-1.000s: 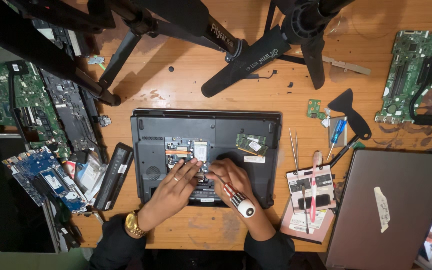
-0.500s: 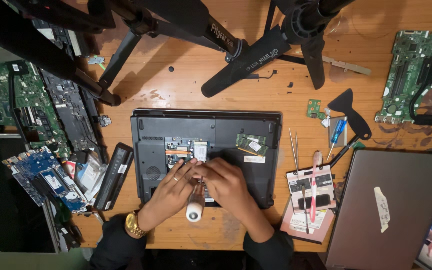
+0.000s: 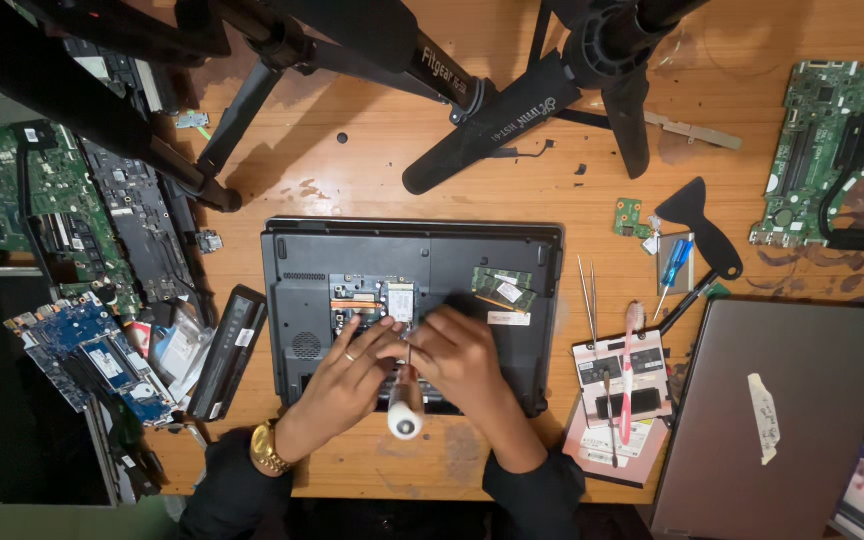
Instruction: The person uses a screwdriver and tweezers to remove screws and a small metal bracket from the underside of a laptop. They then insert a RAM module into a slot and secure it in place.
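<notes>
Against the frame 0.5 s back, little differs: both hands sit at the same spot over the laptop [image 3: 412,300], and the screwdriver [image 3: 404,400] stands almost on end between them with its white butt facing the camera, as then. Against 1 s back the change is plain: the screwdriver then lay slanted toward 4 o'clock under the right wrist with its red and white handle showing.

The left hand [image 3: 347,375], with a gold watch [image 3: 267,450] at the wrist, has its fingers narrowly curled, the tips resting by the open bay at the laptop's middle. The right hand [image 3: 462,360] is closed around the screwdriver's upper shaft; the tip is hidden under the fingers. The laptop lies bottom-up at the centre of the wooden table [image 3: 372,150], with a green memory stick [image 3: 502,288] on it at 2 o'clock from the hands.

From 9 o'clock: green and blue circuit boards [image 3: 72,340] and a black battery [image 3: 227,350] just beside the laptop. At 12 o'clock, black tripod legs [image 3: 492,120] cross the table. At 3 o'clock lie tweezers [image 3: 587,295], a toothbrush [image 3: 629,370] on a hard drive [image 3: 617,365], a small blue screwdriver [image 3: 674,265] and a black pry tool [image 3: 707,235]. A grey closed laptop [image 3: 782,410] sits at 4 o'clock and another green board [image 3: 832,150] at 2 o'clock.
</notes>
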